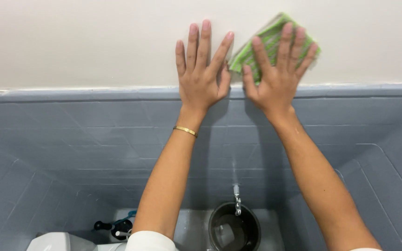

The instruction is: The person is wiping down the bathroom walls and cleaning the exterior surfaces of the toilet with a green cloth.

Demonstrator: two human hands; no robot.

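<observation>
1. Right hand (278,69) presses a green striped cloth (268,39) flat against the white wall (70,42), fingers spread over it, no clamped grip.
2. Left hand (201,69) lies flat on the wall just beside, fingers apart, holding nothing.
3. Below, a dark bucket (252,227) sits under a tap (237,200).

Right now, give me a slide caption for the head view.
Right hand presses a green striped cloth to the white wall; left hand lies flat beside it.

Two bare forearms are seen, with white sleeve edges at the bottom of the view. A thin gold bangle (185,131) is worn on the left wrist. No rings are worn; nails are short and unpainted.
</observation>
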